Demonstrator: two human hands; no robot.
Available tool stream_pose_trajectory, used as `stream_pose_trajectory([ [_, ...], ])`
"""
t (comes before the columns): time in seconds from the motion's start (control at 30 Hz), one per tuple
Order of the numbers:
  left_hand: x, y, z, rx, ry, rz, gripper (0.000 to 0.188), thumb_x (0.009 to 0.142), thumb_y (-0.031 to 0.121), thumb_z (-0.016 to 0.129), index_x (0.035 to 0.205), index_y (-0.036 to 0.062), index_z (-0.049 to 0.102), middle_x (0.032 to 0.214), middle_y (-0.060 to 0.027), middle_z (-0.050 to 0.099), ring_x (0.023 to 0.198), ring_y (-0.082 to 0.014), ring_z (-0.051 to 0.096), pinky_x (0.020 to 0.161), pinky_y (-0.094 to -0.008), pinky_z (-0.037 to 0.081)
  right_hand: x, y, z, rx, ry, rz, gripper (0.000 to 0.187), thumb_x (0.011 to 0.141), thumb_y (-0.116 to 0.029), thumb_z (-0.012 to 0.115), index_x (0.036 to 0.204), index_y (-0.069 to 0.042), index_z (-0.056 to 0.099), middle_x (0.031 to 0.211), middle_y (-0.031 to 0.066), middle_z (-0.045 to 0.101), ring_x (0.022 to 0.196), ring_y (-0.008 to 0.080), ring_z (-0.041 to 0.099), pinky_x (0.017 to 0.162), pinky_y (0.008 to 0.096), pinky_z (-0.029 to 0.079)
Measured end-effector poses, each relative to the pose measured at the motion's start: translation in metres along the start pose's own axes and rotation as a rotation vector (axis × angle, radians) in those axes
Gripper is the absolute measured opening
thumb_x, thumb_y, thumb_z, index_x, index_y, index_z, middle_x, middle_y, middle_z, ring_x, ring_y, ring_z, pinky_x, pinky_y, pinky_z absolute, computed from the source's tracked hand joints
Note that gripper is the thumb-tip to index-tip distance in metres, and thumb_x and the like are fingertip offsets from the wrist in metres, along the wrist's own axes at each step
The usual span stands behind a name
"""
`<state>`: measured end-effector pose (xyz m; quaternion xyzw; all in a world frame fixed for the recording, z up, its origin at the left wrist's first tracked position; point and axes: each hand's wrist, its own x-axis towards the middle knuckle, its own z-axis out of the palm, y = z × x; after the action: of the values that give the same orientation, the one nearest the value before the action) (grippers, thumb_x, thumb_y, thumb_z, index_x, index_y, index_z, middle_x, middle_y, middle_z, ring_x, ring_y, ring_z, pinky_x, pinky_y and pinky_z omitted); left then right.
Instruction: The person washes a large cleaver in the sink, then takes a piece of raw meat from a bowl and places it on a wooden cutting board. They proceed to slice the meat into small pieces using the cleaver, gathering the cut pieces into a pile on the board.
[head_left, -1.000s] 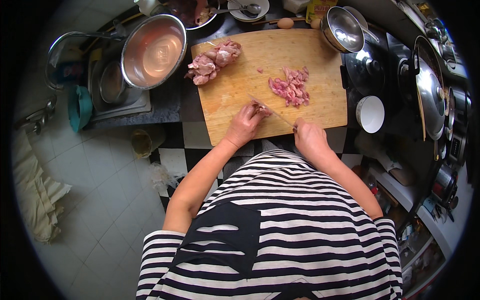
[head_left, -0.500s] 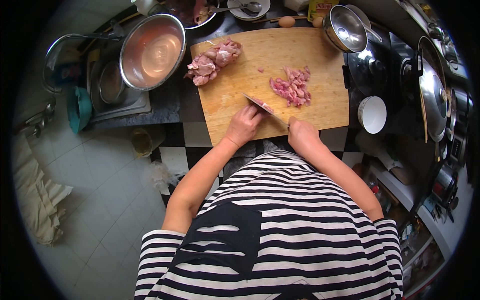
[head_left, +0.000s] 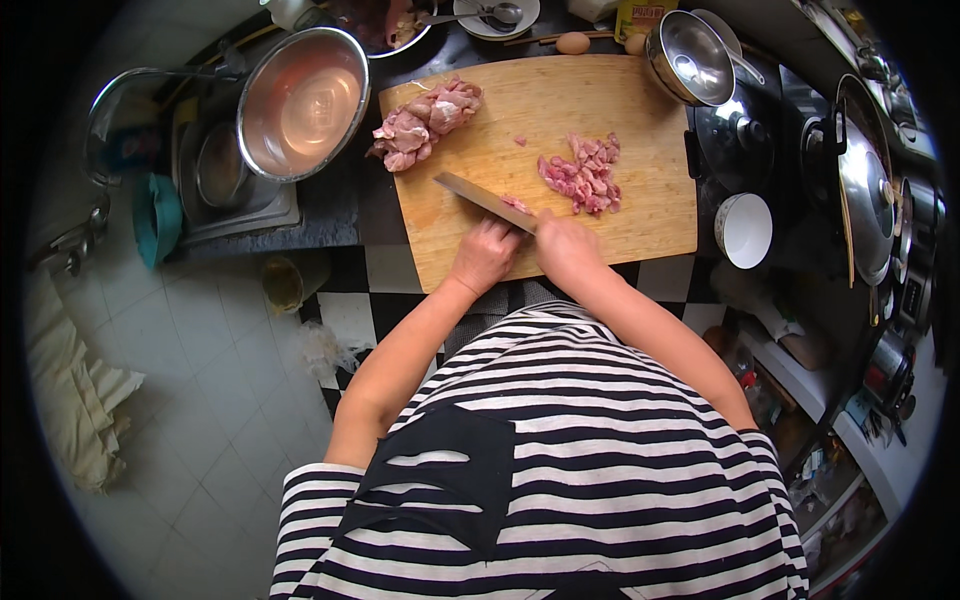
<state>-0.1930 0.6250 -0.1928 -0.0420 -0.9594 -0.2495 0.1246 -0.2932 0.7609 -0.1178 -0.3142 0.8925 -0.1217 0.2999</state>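
Note:
My right hand (head_left: 567,248) is wrapped round the handle of a knife (head_left: 480,197), whose wide blade points to the far left, low over the wooden cutting board (head_left: 440,240). Close against the near side of the blade, my left hand (head_left: 487,252) has its fingers curled down; whatever lies under them is hidden. A small strip of raw meat (head_left: 517,204) shows along the blade's far side. Beyond it is a heap of cut meat pieces (head_left: 585,175), with one small bit lying apart. Larger chunks of raw meat (head_left: 425,125) are piled at the board's far left.
Left of the board stands a large metal basin (head_left: 305,105), near the sink (head_left: 240,220). A metal pan (head_left: 690,58) overlaps the far right corner. To the right are a white bowl (head_left: 743,231) and a lidded black pot (head_left: 735,140). An egg (head_left: 573,43) lies behind the board.
The knife and my right hand have moved to the left, and the blade now reaches farther past my left fingers, with its broad side showing. My left hand has barely moved.

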Motion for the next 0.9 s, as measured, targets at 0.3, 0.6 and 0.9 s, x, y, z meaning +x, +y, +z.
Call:
stream_pose_trajectory([
  [0.3, 0.011, 0.009, -0.008, 0.023, 0.031, 0.002, 0.031, 0.076, 0.006, 0.063, 0.106, 0.0074, 0.067, 0.105, -0.0098, 0.063, 0.097, -0.0287, 0.062, 0.08, -0.0374, 0.054, -0.025, 0.07, -0.014, 0.045, 0.005, 0.069, 0.014, 0.081, -0.01, 0.058, 0.086, 0.001, 0.066, 0.082, 0.0259, 0.067, 0.081, 0.0427, 0.066, 0.072, 0.0512, 0.052],
  [0.6, 0.01, 0.01, -0.008, 0.001, 0.036, -0.008, 0.035, 0.073, 0.004, 0.063, 0.108, 0.007, 0.068, 0.108, -0.0111, 0.063, 0.103, -0.0295, 0.062, 0.083, -0.0378, 0.054, -0.061, 0.055, -0.033, 0.075, 0.046, 0.151, 0.013, 0.087, -0.013, 0.059, 0.087, -0.001, 0.065, 0.078, 0.025, 0.066, 0.077, 0.0424, 0.066, 0.072, 0.0512, 0.052],
  [0.9, 0.002, 0.005, -0.004, 0.03, -0.033, -0.011, 0.021, 0.076, 0.012, 0.063, 0.097, 0.0093, 0.069, 0.105, -0.0096, 0.064, 0.098, -0.0283, 0.062, 0.079, -0.036, 0.054, -0.035, 0.033, -0.01, -0.104, -0.047, 0.049, 0.013, 0.082, -0.005, 0.055, 0.092, 0.002, 0.06, 0.079, 0.0236, 0.068, 0.075, 0.0398, 0.068, 0.069, 0.0494, 0.055],
])
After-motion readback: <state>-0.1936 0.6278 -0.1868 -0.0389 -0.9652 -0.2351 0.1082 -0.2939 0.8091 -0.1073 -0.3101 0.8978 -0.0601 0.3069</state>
